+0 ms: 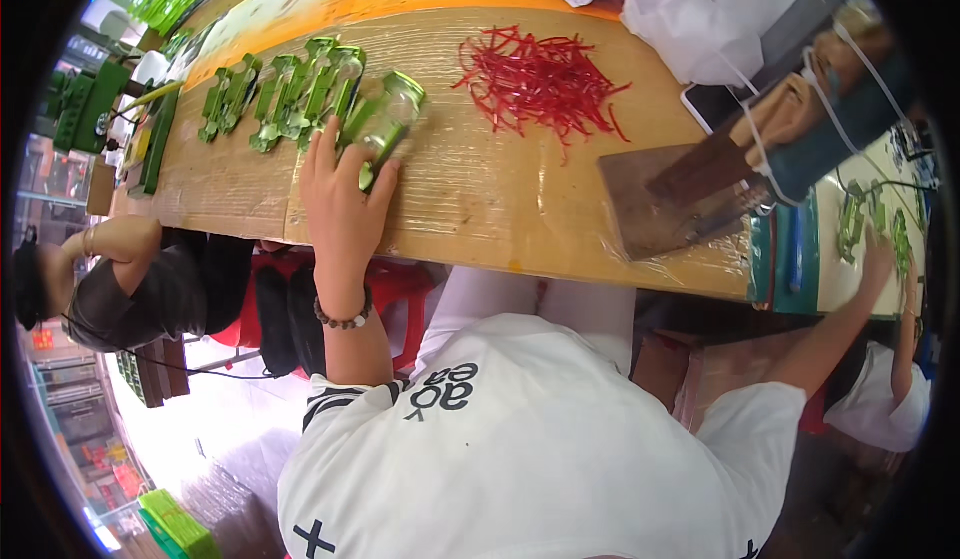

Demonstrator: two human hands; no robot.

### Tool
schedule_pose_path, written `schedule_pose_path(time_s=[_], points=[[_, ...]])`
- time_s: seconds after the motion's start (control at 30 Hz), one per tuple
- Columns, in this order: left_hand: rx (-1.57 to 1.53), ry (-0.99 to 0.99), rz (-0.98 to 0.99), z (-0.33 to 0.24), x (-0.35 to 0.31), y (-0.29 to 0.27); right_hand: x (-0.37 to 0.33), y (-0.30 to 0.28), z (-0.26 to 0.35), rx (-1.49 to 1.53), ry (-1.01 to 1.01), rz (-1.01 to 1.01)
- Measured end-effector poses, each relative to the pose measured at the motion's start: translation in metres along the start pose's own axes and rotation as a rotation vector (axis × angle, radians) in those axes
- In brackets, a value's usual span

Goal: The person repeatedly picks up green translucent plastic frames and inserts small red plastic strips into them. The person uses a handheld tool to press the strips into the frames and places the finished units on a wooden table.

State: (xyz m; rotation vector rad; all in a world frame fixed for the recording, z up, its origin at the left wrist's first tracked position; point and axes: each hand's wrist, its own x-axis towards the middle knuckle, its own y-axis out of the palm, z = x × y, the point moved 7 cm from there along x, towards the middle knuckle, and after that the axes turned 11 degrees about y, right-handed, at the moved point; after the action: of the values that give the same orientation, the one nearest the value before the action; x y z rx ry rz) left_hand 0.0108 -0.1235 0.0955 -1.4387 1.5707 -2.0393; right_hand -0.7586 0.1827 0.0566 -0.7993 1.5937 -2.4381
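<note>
My left hand (pixel 345 191) reaches onto the wrapped table, its thumb and index finger closed around the lower end of a glossy green-and-clear plastic piece (pixel 392 117). The other fingers stretch toward a loose row of similar green pieces (pixel 310 89), which lies just left of it. Far to the right, my right hand (pixel 877 257) is over a pale surface, between a few narrow green pieces (pixel 851 221). Its fingers are small and blurred there, so their grip does not show.
A heap of thin red strips (pixel 540 81) lies mid-table. Right of it stands a brown metal fixture (pixel 665 204) with a hanging cord, beside a phone (pixel 712 107) and a white plastic bag (pixel 690 39). People sit at left (pixel 165 284) and far right (pixel 885 404). A green machine (pixel 85 109) stands left.
</note>
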Motion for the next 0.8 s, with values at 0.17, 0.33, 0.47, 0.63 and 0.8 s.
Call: schedule_pose_path(time_s=[0.17, 0.33, 0.47, 0.63, 0.8], points=[[-0.163, -0.039, 0.021, -0.003, -0.012, -0.002, -0.285, -0.109, 0.229, 0.443, -0.068, 0.81], [-0.343, -0.03, -0.038, -0.004, -0.005, 0.009, -0.416, -0.094, 0.421, 0.675, -0.997, 0.734], [-0.42, -0.043, -0.059, 0.001, -0.011, 0.01, -0.388, -0.055, 0.473, 0.447, -0.615, 0.135], [-0.378, 0.03, -0.141, 0.002, -0.018, 0.006, -0.369, -0.014, 0.485, 0.094, -0.452, 0.349], [-0.406, -0.006, -0.16, 0.006, -0.02, 0.005, -0.376, -0.022, 0.487, 0.213, -0.613, 0.269]])
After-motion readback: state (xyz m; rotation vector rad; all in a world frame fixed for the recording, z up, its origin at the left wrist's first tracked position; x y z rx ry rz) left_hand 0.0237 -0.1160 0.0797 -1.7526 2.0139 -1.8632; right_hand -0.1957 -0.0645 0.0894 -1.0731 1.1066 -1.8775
